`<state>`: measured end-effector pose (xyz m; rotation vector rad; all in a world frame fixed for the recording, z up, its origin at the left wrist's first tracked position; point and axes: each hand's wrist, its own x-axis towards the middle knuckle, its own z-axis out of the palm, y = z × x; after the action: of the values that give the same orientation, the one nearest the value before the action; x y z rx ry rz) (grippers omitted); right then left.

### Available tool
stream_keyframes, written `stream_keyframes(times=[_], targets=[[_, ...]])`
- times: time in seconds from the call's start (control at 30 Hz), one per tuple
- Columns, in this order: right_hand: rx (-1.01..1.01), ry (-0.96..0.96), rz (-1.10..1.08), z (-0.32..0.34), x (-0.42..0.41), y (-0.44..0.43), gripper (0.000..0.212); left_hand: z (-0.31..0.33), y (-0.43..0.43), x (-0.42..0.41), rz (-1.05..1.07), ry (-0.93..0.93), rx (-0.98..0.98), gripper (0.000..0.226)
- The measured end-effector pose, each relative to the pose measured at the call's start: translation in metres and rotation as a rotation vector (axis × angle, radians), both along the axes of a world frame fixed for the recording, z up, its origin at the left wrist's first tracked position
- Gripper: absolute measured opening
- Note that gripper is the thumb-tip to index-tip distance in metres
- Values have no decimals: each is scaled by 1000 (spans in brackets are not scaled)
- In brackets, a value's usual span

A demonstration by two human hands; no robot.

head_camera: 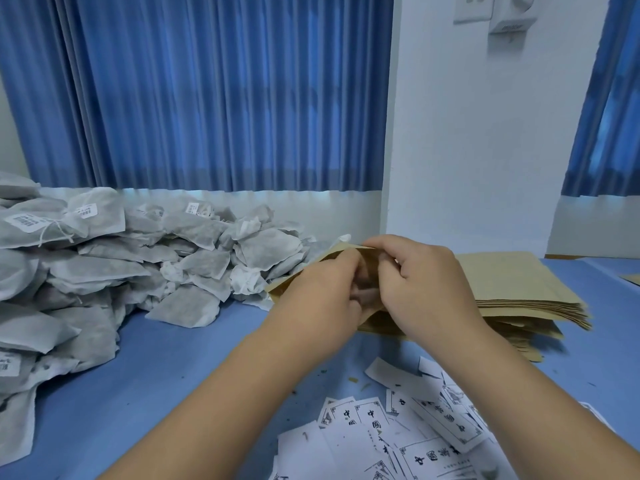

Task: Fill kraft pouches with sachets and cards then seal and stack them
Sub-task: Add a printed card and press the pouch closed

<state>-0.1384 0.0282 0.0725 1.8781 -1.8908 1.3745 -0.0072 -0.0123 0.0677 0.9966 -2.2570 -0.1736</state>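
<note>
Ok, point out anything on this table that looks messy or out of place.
The cards lie in a jumbled heap, overlapping at all angles, some face down. Small crumbs speckle the blue table beside them. The pouch stack has slumped and fanned at its near edge.

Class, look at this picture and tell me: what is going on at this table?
A person's left hand and right hand pinch the top edge of one kraft pouch above the blue table. Sachets lie heaped at left, flat pouches are stacked at right, printed cards lie scattered nearest.
</note>
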Motion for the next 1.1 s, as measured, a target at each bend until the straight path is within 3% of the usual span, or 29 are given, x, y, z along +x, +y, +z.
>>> stream_keyframes(times=[0.13, 0.2, 0.4, 0.67, 0.8, 1.03, 1.1], targets=[[-3, -3, -5, 0, 0, 0, 36, -1, 1, 1, 217, -131, -291, 11], [-13, -7, -3, 0, -1, -1, 35, -4, 0, 0, 277, -188, -334, 15], [-20, -14, 24, -1, 1, -1, 36, -16, -9, -6, 241, -362, -191, 14], [-35, -11, 51, -2, 3, -1, 36, -22, -16, 3, 44, -393, 6, 33], [-43, 1, 49, -3, 3, -3, 36, -24, -20, 4, -10, -299, 128, 26], [-113, 36, 47, -3, 2, -1, 33, -10, -17, 5, 125, -281, -143, 13], [-160, 100, 40, -2, 5, 2, 38, -2, -8, 6, 152, -275, -238, 30]])
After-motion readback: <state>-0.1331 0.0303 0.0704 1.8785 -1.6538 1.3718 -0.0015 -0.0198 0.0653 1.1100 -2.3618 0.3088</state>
